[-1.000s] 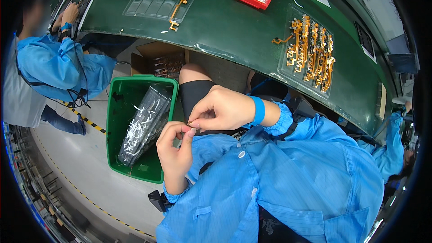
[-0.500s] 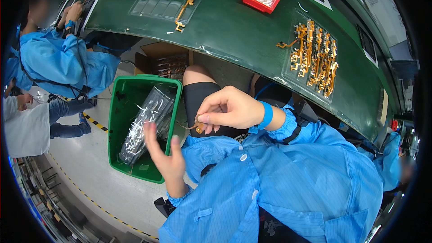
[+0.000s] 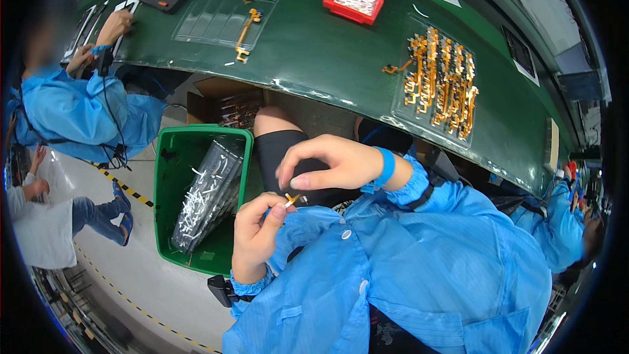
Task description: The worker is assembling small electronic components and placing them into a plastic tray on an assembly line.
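My left hand is closed in a pinch, thumb against forefinger, on one end of a small orange flex cable. A white bit shows at the fingertips. Just above it, my right hand hovers with curved fingers, thumb and forefinger a little apart. Nothing shows between those fingers, though the lower ones are partly hidden. Both hands are over my lap, beside a green bin that holds clear plastic trays strewn with white strips.
On the green table, a clear tray carries rows of orange flex cables. A red bin of white strips stands farther back. Another clear tray has two flex cables. A co-worker in blue sits at left.
The flex cable has passed from my right hand's pinch into my left hand. My left hand, formerly spread over the bin, has moved right and closed; my right fingers have loosened.
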Action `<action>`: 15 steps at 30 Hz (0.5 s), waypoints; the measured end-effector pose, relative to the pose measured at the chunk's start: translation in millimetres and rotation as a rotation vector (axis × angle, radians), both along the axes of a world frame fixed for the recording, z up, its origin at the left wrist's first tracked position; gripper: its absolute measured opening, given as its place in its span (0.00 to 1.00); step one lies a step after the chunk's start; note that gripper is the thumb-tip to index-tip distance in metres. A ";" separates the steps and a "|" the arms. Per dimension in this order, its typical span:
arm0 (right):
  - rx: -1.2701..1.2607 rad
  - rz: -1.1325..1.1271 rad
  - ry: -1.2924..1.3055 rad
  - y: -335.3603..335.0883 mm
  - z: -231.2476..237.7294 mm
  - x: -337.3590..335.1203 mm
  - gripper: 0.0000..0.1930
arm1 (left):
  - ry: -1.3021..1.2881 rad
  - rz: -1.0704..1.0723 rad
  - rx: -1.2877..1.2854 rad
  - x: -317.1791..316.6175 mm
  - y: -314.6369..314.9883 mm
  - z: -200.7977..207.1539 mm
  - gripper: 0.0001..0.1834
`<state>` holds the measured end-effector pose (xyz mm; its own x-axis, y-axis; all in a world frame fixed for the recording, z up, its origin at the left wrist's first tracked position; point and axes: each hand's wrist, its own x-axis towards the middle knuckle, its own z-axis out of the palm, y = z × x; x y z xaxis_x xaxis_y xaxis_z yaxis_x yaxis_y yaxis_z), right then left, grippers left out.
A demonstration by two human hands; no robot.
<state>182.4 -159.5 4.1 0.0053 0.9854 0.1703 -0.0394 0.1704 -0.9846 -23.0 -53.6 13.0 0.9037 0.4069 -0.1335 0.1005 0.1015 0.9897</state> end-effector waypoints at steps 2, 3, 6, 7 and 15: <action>-0.193 0.253 0.091 2.9 2.7 6.0 0.13 | -0.017 -0.022 0.041 5.7 1.1 2.1 0.14; -0.192 0.244 0.093 0.2 2.2 6.1 0.13 | -0.027 -0.040 0.096 7.4 1.8 0.8 0.12; -0.221 0.299 0.248 -4.3 -2.4 3.2 0.12 | 0.004 -0.063 0.212 13.0 1.7 6.1 0.07; -0.209 0.242 0.225 -6.4 -3.7 3.0 0.11 | 0.013 -0.062 0.391 16.0 1.7 8.1 0.05; 0.012 -0.141 -0.321 -16.0 0.7 -5.3 0.07 | -0.098 0.336 1.010 25.8 -32.3 -14.9 0.08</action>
<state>177.2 -175.5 4.8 0.0857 0.9766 0.1974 0.2966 0.1641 -0.9408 2.9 -85.9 -1.9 0.7128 0.5187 0.4721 0.1354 -0.7623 0.6330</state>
